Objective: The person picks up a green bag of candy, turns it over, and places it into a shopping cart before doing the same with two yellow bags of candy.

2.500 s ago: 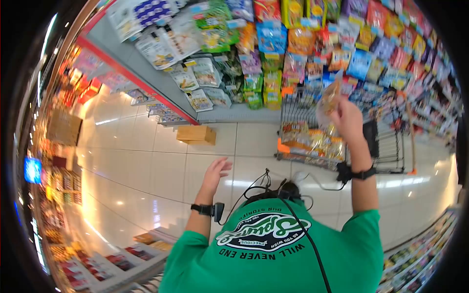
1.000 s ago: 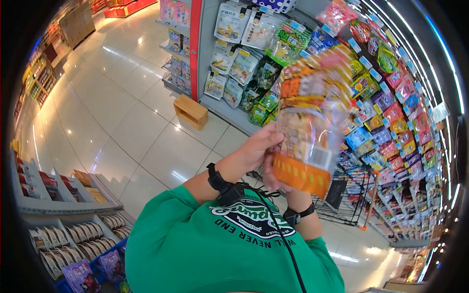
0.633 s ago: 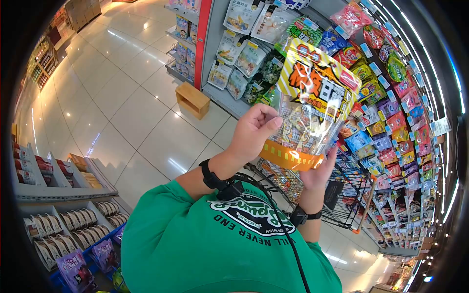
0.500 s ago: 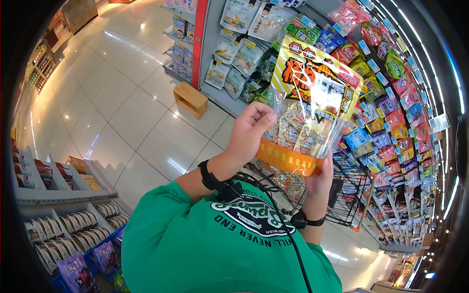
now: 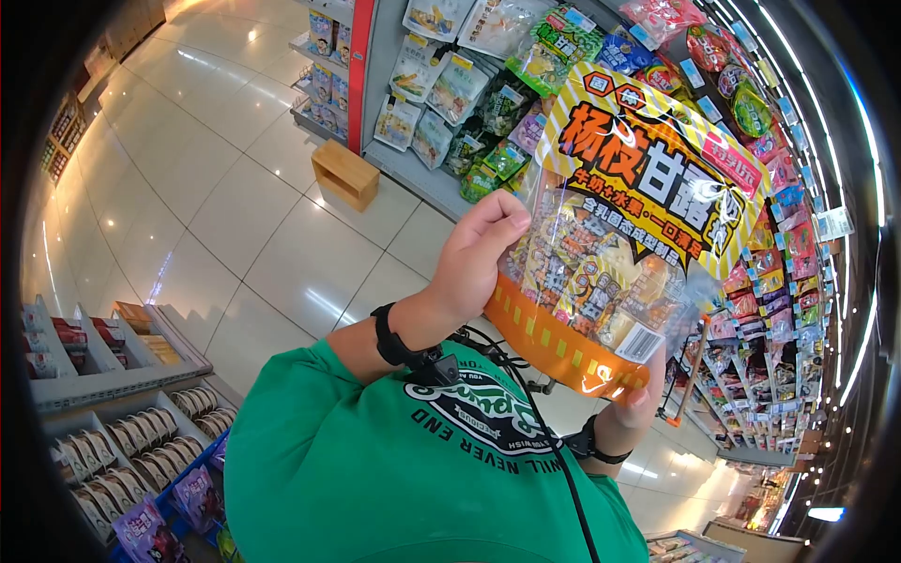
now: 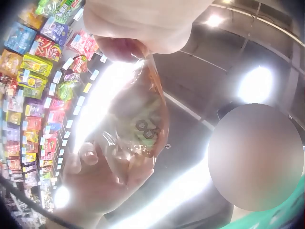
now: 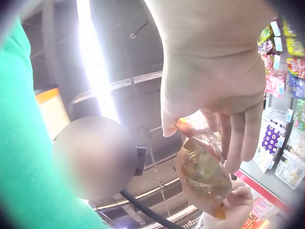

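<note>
An orange and yellow clear-fronted bag of wrapped candies (image 5: pixel 619 235) is held up in front of the chest, tilted, its printed front facing the head camera. My left hand (image 5: pixel 477 253) pinches its left side edge, thumb in front and fingertips curled. At the lower right corner my right hand (image 5: pixel 643 403) grips the bottom, with the thumb on the orange band and the fingers partly hidden behind the bag. In the right wrist view, the right hand (image 7: pixel 214 90) has its thumb and fingers on either side of the bag (image 7: pixel 202 174). The left wrist view shows glare on the bag (image 6: pixel 143 119).
Shelves of hanging candy bags (image 5: pixel 751 216) run along the right and ahead. A shopping cart's orange handle (image 5: pixel 693 371) shows beyond the right hand. A wooden box (image 5: pixel 345 176) sits on the tiled floor (image 5: pixel 272 235). Low display bins (image 5: pixel 122 366) stand at the left.
My right hand held a bag above the cart earlier; since then both hands have come to the candy bag. Its printed front has turned upward, and the bag has come closer to the head camera.
</note>
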The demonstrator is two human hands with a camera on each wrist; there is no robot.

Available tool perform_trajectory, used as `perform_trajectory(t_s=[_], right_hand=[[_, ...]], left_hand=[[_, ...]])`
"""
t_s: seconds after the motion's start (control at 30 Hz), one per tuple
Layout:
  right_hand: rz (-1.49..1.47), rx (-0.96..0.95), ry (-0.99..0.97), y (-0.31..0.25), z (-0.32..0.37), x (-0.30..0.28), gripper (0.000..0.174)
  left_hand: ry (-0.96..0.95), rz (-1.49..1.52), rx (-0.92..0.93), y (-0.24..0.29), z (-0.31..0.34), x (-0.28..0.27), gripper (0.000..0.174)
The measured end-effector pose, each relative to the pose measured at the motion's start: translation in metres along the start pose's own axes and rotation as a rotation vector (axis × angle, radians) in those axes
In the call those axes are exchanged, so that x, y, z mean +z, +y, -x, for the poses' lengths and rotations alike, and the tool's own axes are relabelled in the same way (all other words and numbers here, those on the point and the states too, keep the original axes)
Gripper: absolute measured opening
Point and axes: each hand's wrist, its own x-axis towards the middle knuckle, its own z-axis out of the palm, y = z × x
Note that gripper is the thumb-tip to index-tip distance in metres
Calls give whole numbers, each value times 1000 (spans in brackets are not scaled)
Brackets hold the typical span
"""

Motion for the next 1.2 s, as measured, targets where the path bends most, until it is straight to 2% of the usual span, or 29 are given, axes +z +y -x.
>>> perform_trajectory(t_s=[0.07, 0.17, 0.33, 0.43, 0.47, 0.53, 0.6, 0.67, 0.73, 0.77, 0.8, 0.9, 0.97, 1.0, 1.07, 1.13, 1.17, 1.2], right_hand=[[22, 16, 24, -1, 1, -4, 97], [98, 40, 30, 10, -1, -22, 78], [54, -12, -19, 30, -5, -39, 68], [0, 66, 80, 40, -15, -43, 60], [-67, 107, 105, 45, -20, -47, 57], [-205, 190, 162, 60, -27, -62, 51], [-276, 248, 180, 89, -21, -103, 47], [-249, 342, 308, 118, -12, -139, 45], [-141, 503, 355, 147, 5, -185, 42], [-63, 494, 473, 159, 4, -189, 40], [41, 487, 503, 171, 6, -200, 40], [125, 513, 541, 256, 20, -268, 42], [334, 672, 523, 304, 18, -296, 45], [303, 691, 540, 328, 15, -302, 45], [258, 858, 463, 373, 5, -318, 44], [80, 891, 426, 411, -5, -316, 46], [50, 918, 430, 425, -7, -316, 46], [27, 1040, 290, 437, -12, -316, 48]], left_hand=[[1, 5, -4, -2, 0, 2, 10], [-18, -78, 3, -2, 0, 4, 10], [-47, -117, -30, -10, -5, 2, 9], [-47, -211, 16, -26, -17, -9, 10], [-52, -214, 1, -28, -22, -13, 10], [-119, -442, -105, -25, -30, -23, 11], [35, -542, 27, -18, -41, -52, 11], [219, -600, 101, 2, -43, -87, 11], [462, -652, 158, 20, -35, -114, 12], [558, -671, 157, 26, -28, -130, 13], [648, -692, 166, 28, -21, -147, 15], [807, -901, 17, 19, 13, -215, 15], [929, -1034, -118, -2, 37, -252, 16], [989, -1093, -173, -13, 50, -264, 17], [1038, -1132, -276, -39, 78, -291, 18], [1089, -1264, -422, -66, 103, -303, 18], [1034, -1325, -497, -78, 118, -303, 19], [978, -1383, -573, -87, 136, -303, 19]])
